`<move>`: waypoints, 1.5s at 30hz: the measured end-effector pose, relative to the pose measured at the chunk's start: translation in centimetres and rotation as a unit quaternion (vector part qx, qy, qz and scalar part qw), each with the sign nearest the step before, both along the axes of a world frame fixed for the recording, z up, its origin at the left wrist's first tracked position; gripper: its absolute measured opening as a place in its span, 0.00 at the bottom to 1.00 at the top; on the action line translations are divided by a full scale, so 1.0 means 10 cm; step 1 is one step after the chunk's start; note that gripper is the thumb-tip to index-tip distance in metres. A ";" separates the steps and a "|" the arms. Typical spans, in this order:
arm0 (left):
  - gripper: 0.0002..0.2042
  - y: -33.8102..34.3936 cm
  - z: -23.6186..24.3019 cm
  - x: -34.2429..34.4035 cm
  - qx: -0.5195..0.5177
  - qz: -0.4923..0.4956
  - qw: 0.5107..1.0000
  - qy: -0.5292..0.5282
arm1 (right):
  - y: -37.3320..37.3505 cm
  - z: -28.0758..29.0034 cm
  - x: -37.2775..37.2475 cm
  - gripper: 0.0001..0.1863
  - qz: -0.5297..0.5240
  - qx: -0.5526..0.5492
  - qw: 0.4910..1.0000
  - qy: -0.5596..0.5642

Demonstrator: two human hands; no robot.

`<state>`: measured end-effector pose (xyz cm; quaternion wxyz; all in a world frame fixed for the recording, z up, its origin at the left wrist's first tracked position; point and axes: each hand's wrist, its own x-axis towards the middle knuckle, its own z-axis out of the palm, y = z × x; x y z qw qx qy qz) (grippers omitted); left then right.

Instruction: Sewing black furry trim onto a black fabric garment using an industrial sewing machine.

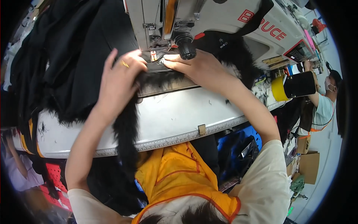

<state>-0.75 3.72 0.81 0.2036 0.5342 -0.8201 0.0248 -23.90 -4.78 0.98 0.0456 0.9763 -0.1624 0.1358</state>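
A black fur-trimmed garment piece (160, 67) lies under the presser foot of a white sewing machine (138, 22). My left hand (122, 76), a ring on one finger, rests on the black fabric left of the foot, fingers bent and spread apart. Right of the foot, my right hand (199, 69) has its fingers pressed together on the fabric close to the needle area. A small white and red tag (153, 56) shows between the hands. The machine's black knob (185, 46) partly covers the right hand. My left fingertips' contact with the cloth is partly hidden.
A big heap of black cloth (71, 56) fills the left of the white table (179, 112). A ruler strip (164, 142) runs along its front edge. At right are a yellow roll (278, 89), a phone-like black screen (300, 84) and another person (322, 108).
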 end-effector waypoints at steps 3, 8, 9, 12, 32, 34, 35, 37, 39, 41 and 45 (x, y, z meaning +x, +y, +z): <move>0.16 -0.29 0.06 0.30 -0.056 -0.066 0.994 -0.064 | 0.12 0.01 0.15 0.23 -0.055 -0.001 0.998 0.009; 0.10 -0.39 0.09 0.55 -0.108 -0.244 0.951 -0.155 | 0.01 -0.03 0.11 0.23 -0.076 -0.054 0.995 0.029; 0.12 -0.27 0.12 0.42 -0.102 -0.239 0.956 -0.133 | -0.08 -0.05 -0.02 0.24 -0.058 -0.017 0.998 0.014; 0.13 -0.02 0.12 0.18 -0.085 -0.118 0.984 -0.106 | -0.14 -0.04 -0.09 0.25 -0.048 0.014 0.999 -0.002; 0.13 -0.01 0.19 0.08 -0.092 -0.138 0.977 -0.134 | -0.26 0.01 -0.05 0.09 0.037 -0.015 0.999 -0.023; 0.14 -0.05 0.14 0.09 -0.120 -0.167 0.970 -0.127 | -0.27 -0.01 -0.05 0.10 0.029 -0.026 0.999 0.001; 0.14 -0.06 0.11 0.13 -0.114 -0.167 0.972 -0.118 | -0.25 -0.02 -0.05 0.10 0.021 -0.032 0.999 -0.032; 0.14 -0.11 0.10 0.20 -0.113 -0.164 0.974 -0.112 | -0.24 -0.01 -0.06 0.10 0.013 -0.040 0.997 -0.063; 0.14 -0.14 0.09 0.27 -0.107 -0.155 0.978 -0.091 | -0.22 0.00 -0.05 0.11 -0.010 -0.060 0.996 -0.061; 0.14 -0.16 0.09 0.30 -0.112 -0.156 0.976 -0.098 | -0.17 0.06 -0.06 0.11 -0.026 -0.052 0.995 -0.076; 0.14 -0.23 0.10 0.21 -0.106 -0.146 0.980 -0.087 | -0.18 0.12 -0.12 0.12 -0.119 -0.025 0.993 -0.003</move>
